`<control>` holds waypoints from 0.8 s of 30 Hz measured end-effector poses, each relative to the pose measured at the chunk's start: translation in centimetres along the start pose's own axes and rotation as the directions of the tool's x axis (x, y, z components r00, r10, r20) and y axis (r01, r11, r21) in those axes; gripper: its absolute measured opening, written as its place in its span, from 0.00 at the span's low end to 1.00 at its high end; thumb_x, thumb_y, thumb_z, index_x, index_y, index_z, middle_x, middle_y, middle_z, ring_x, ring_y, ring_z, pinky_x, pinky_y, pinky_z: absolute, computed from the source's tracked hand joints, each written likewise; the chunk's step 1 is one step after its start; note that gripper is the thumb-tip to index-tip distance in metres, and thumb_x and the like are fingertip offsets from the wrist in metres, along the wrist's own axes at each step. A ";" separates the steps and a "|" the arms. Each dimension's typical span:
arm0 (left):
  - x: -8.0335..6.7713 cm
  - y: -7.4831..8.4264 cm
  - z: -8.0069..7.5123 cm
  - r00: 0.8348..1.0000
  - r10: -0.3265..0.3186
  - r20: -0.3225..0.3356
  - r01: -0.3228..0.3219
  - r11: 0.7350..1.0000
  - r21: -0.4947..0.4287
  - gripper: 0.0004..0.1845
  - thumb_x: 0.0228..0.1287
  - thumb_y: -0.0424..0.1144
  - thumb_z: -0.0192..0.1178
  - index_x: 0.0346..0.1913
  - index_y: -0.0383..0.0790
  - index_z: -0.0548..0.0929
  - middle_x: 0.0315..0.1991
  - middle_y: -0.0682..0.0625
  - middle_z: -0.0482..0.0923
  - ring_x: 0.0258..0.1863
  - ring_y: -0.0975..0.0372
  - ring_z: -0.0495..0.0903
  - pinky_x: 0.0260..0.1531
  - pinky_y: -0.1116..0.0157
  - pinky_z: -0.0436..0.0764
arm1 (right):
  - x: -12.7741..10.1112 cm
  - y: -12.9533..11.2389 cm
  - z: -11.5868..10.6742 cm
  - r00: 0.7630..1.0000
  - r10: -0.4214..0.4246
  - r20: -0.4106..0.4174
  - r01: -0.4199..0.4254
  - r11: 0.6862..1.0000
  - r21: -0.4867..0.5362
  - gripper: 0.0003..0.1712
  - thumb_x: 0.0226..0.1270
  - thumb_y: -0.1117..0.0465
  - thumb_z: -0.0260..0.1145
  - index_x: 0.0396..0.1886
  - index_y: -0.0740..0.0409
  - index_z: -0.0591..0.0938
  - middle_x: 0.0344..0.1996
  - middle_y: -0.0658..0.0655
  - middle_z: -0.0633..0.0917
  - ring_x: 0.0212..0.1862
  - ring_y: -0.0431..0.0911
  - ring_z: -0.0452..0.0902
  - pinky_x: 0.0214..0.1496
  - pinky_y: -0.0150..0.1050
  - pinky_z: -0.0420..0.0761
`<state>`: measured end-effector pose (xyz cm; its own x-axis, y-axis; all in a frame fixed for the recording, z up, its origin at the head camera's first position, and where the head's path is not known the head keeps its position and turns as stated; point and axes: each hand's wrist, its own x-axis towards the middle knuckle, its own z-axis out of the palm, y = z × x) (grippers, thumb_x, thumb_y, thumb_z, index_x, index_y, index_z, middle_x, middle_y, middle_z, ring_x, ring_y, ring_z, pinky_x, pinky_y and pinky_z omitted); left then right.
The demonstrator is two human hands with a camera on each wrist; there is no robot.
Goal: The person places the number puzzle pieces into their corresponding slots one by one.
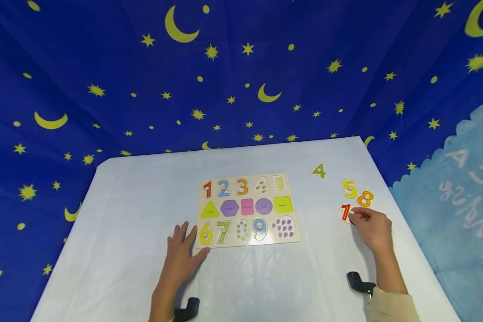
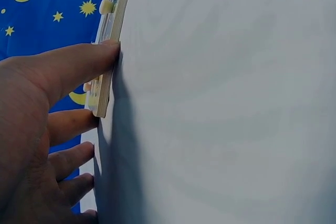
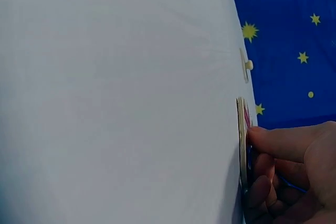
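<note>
left hand flat, fingers straight, touching puzzle board corner | right hand right of board, pinching red number piece

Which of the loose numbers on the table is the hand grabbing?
The red number piece starting with 1. The right hand pinches its edge, while the green 4, yellow 5 and orange 8 lie untouched farther away.

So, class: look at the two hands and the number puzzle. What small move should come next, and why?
Probably lift the red piece clear of the table. The right hand already pinches it beside the loose 5 and 8, while the left hand lies flat against the puzzle board, steadying it.
</note>
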<state>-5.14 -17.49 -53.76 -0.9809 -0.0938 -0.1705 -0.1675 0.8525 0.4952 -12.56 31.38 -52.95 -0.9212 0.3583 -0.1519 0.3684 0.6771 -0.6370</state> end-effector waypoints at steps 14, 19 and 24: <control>-0.1 0.0 0.1 1.000 0.016 -0.003 -0.016 1.000 -0.004 0.44 0.56 0.55 0.67 0.71 0.38 0.64 0.75 0.41 0.48 0.74 0.48 0.35 0.70 0.46 0.35 | -0.5 -1.6 0.3 0.977 -0.213 0.025 0.214 0.977 -0.015 0.17 0.66 0.58 0.65 0.47 0.65 0.84 0.30 0.57 0.82 0.32 0.49 0.73 0.25 0.32 0.74; -0.1 -0.3 0.2 1.000 0.022 -0.001 -0.022 1.000 0.000 0.44 0.56 0.56 0.67 0.71 0.38 0.63 0.75 0.41 0.48 0.74 0.48 0.35 0.70 0.46 0.35 | -0.6 -2.5 1.0 0.966 -0.252 0.050 0.253 0.968 0.005 0.15 0.65 0.59 0.66 0.46 0.64 0.84 0.29 0.56 0.82 0.31 0.47 0.73 0.25 0.32 0.74; -0.1 -0.4 0.3 0.999 0.031 -0.013 -0.031 1.000 0.004 0.44 0.56 0.56 0.67 0.71 0.38 0.64 0.75 0.40 0.48 0.74 0.48 0.35 0.70 0.45 0.35 | -0.8 -3.2 1.7 0.958 -0.278 0.067 0.276 0.961 0.036 0.13 0.64 0.60 0.67 0.45 0.63 0.85 0.28 0.55 0.82 0.30 0.47 0.73 0.25 0.31 0.75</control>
<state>-4.97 -17.67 -54.15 -0.9868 -0.0739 -0.1440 -0.1367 0.8569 0.4969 -13.20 27.83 -52.06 -0.9935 0.1121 -0.0192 0.0952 0.7263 -0.6808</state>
